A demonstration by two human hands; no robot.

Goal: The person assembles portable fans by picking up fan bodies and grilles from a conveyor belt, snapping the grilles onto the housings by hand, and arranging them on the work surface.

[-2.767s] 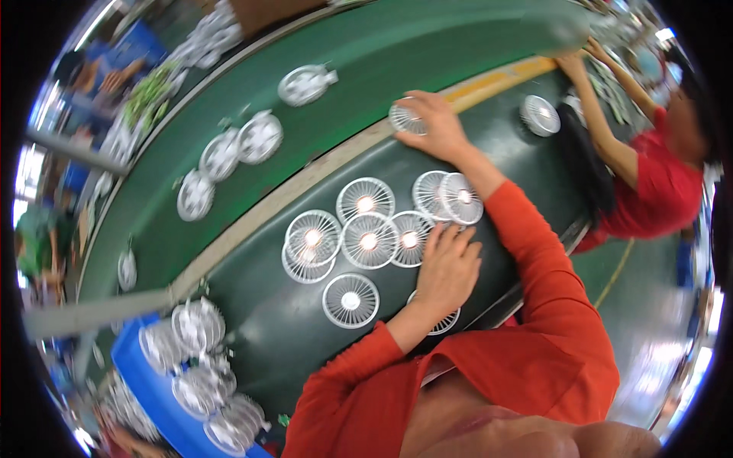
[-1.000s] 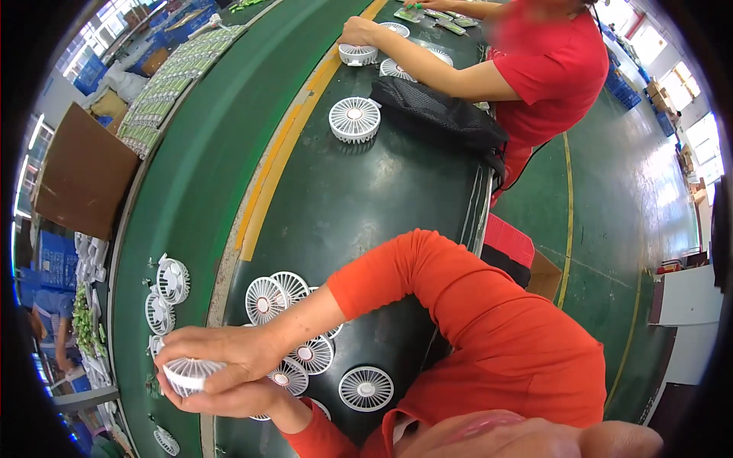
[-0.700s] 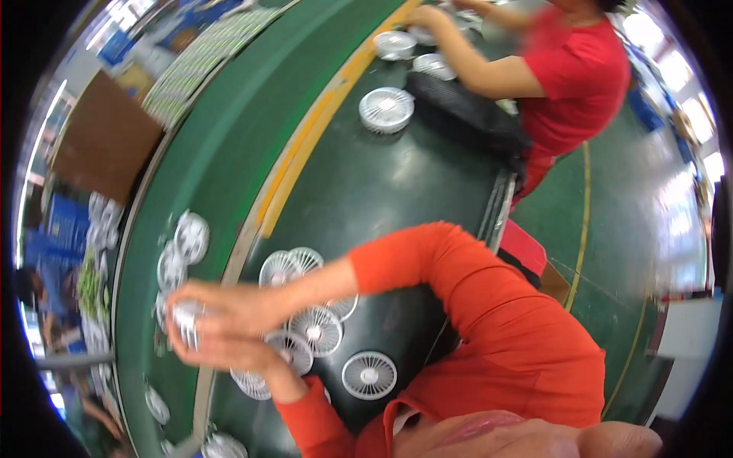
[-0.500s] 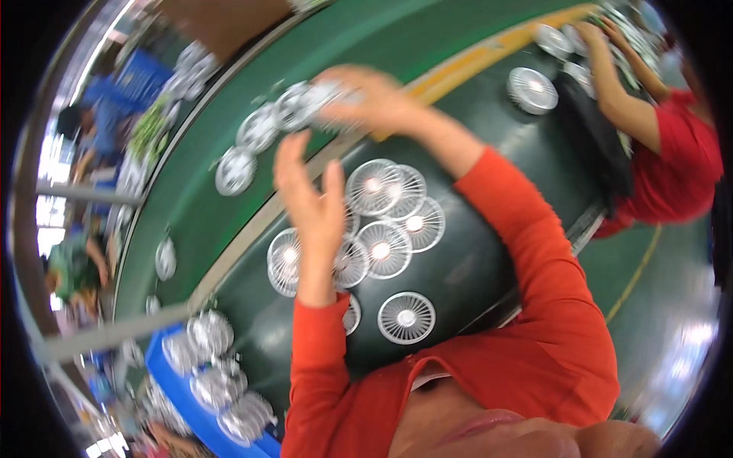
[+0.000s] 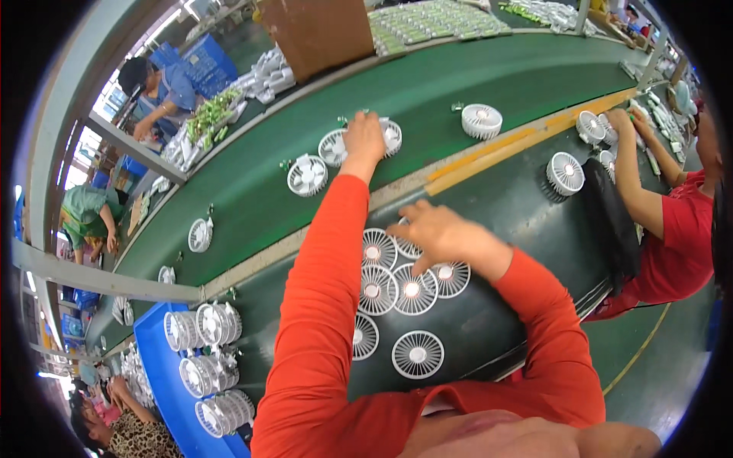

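My left hand (image 5: 364, 139) reaches over the green conveyor belt, fingers bent and drawn together on a white fan head (image 5: 392, 138); its fingertips are partly hidden. Just left of it lie another fan head (image 5: 333, 147) and one with bare blades showing (image 5: 308, 175). Spread and bent, the fingers of my right hand (image 5: 443, 233) hover above round white fan grilles on the dark work surface, holding nothing that I can see. Several grilles overlap below it, among them one with a bright centre (image 5: 415, 289). A single grille (image 5: 418, 354) lies nearer me.
A blue tray (image 5: 156, 359) of stacked fan heads stands at the left. Farther along the belt (image 5: 427, 84) lies a fan head (image 5: 481, 120). At right, a co-worker in red (image 5: 672, 221) handles parts beside a black cloth (image 5: 611, 217). A metal post (image 5: 145, 286) crosses at left.
My left hand has gone forward onto the fan heads on the belt. My right hand has drawn back from them to above the grilles. The whole view has turned.
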